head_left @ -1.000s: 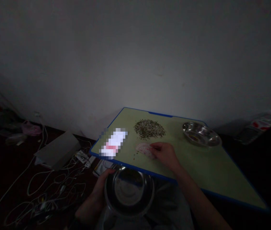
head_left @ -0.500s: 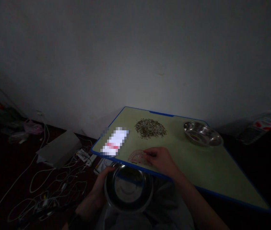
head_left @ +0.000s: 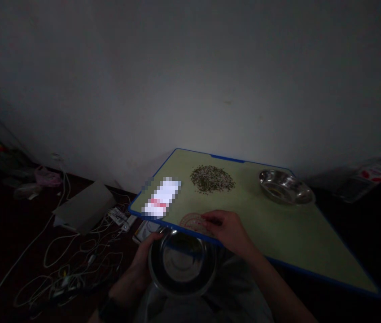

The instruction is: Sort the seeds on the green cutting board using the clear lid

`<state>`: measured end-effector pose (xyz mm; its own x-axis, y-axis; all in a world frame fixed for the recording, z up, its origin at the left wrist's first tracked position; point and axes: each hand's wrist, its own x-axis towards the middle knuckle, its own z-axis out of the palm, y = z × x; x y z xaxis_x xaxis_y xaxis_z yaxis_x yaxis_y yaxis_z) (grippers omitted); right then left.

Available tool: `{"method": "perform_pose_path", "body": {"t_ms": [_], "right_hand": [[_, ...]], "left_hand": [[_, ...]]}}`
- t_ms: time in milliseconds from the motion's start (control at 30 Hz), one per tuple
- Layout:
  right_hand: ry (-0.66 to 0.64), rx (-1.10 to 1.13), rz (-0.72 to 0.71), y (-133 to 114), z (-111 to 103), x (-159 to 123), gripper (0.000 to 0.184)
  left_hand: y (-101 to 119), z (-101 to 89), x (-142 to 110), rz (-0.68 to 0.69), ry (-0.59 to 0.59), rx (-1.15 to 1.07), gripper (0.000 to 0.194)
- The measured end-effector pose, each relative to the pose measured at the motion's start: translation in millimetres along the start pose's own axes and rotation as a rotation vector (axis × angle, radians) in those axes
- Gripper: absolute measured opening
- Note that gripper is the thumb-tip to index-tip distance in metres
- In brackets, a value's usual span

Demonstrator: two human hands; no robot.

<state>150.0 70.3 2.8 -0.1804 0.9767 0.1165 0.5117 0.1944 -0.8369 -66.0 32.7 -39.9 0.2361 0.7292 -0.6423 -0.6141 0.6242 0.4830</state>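
My left hand [head_left: 136, 276] grips the rim of a steel bowl [head_left: 182, 262] held just below the near edge of a green board with a blue rim [head_left: 278, 233]. My right hand [head_left: 229, 231] pinches a clear pink protractor [head_left: 192, 223] that lies flat at the board's near edge, right above the bowl. A heap of small greenish grains [head_left: 212, 178] sits farther back on the board. The room is dim.
A second steel bowl [head_left: 285, 186] stands at the board's far right. A bright blurred rectangle [head_left: 161, 198] lies on the board's left side. Tangled cables [head_left: 76, 264] and a flat grey box [head_left: 84, 207] cover the floor to the left. A wall rises behind.
My right hand has dragged the protractor from the middle of the board toward the near edge, above the bowl. The left hand and bowl have stayed about where they were.
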Motion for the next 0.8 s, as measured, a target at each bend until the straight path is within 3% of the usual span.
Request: {"method": "perform_pose_path", "body": {"t_ms": [367, 500, 667, 800], "right_hand": [[-0.003, -0.002, -0.025, -3, -4, -6, 0.017], [-0.023, 0.018, -0.03, 0, -10, -1, 0.02], [0.112, -0.145, -0.075, 4, -18, 12, 0.018], [0.122, -0.331, -0.202, 6, -20, 30, 0.018]], "left_hand": [[1, 5.8, -4, 0.008, -0.032, 0.061, 0.018], [2, 6.8, -6, 0.036, 0.005, 0.085, 0.018], [2, 7.8, -7, 0.03, 0.053, 0.104, 0.017], [2, 9.1, -7, 0.034, 0.07, 0.108, 0.018]]}}
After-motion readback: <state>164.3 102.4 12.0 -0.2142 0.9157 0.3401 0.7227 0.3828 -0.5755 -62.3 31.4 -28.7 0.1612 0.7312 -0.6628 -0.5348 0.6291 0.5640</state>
